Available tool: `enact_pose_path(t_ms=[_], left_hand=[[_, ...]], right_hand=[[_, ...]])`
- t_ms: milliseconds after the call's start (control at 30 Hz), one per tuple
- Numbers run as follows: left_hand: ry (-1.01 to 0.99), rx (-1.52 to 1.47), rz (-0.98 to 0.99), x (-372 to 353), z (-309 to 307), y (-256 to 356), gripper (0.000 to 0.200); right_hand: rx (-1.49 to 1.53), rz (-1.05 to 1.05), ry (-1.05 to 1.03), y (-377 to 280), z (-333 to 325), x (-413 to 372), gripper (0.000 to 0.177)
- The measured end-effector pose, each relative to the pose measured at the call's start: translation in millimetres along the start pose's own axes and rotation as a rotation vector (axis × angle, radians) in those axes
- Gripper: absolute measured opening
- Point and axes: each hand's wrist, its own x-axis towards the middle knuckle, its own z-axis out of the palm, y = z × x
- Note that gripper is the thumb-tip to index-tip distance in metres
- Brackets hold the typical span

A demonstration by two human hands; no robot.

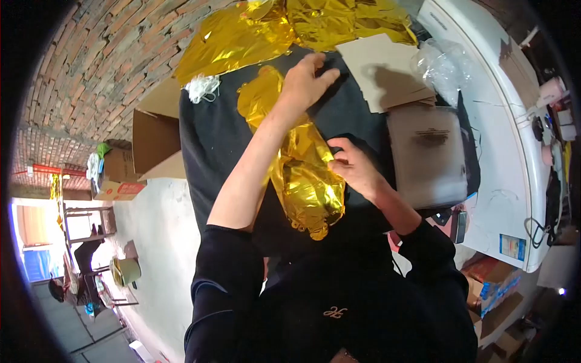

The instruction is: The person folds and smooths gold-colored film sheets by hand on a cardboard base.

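A long piece of shiny gold foil (311, 187), resembling a flat, uninflated foil balloon, lies lengthwise on the black cloth (212, 139) in front of me. Small rounded tabs show at its near end. My left hand (308, 81) is above the cloth beside the foil's far part, its thumb and fingers apart with nothing visible in them. The left forearm crosses over the foil and hides some of it. At the foil's right edge is my right hand (357, 169), fingers loosely bent and apart, the thumb at the foil.
More gold foil sheets (242, 39) lie at the far edge. Beige cards (387, 72) and a stack of clear plastic bags (426, 163) are on the right, near crumpled clear plastic (445, 69). White string (203, 89) lies far left, beside an open cardboard box (156, 136). A white appliance (496, 151) stands right.
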Motion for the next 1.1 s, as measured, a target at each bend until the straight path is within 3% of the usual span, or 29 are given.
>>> enact_pose_path(t_ms=[100, 200, 300, 467, 500, 567, 600, 733, 833, 867, 967, 1000, 1100], left_hand=[[-0.352, 0.273, 0.195, -34, -44, -12, 0.045], [-0.567, 0.483, 0.178, -64, -86, -9, 0.039], [-0.546, 0.414, 0.246, -90, -111, -47, 0.040], [-0.602, 0.374, 0.267, -121, -158, -32, 0.049], [-0.584, 0.395, 0.281, -129, -164, -30, 0.050], [-0.550, 0.439, 0.308, -144, -177, -29, 0.052], [-0.540, 0.514, 0.386, -149, -184, -31, 0.061], [-0.476, 0.693, 0.394, -182, -194, -24, 0.079], [-0.382, 0.857, 0.473, -198, -188, -34, 0.080], [-0.307, 0.852, 0.503, -202, -183, -35, 0.069], [-0.227, 0.919, 0.566, -207, -171, -58, 0.050], [-0.180, 0.913, 0.635, -208, -169, -57, 0.033], [-0.236, 0.960, 0.605, -225, -160, -61, 0.031]], right_hand=[[0.031, 0.004, -0.032, -1, 0, 4, 0.052], [0.041, 0.019, -0.039, -14, 4, 1, 0.052], [-0.098, -0.059, -0.077, 0, -5, 10, 0.056], [-0.284, -0.079, -0.210, -31, -21, 25, 0.050], [-0.236, -0.133, -0.213, -41, -21, 28, 0.046], [-0.387, -0.020, -0.355, -59, -37, 48, 0.043], [-0.449, -0.041, -0.373, -57, -45, 62, 0.041], [-0.746, -0.120, -0.503, -82, -64, 97, 0.036], [-0.880, -0.267, -0.578, -91, -59, 121, 0.032], [-0.865, -0.187, -0.570, -93, -57, 127, 0.032], [-0.951, -0.241, -0.635, -93, -55, 155, 0.035], [-0.956, -0.289, -0.615, -95, -52, 158, 0.034], [-1.155, -0.179, -0.597, -102, -49, 166, 0.038]])
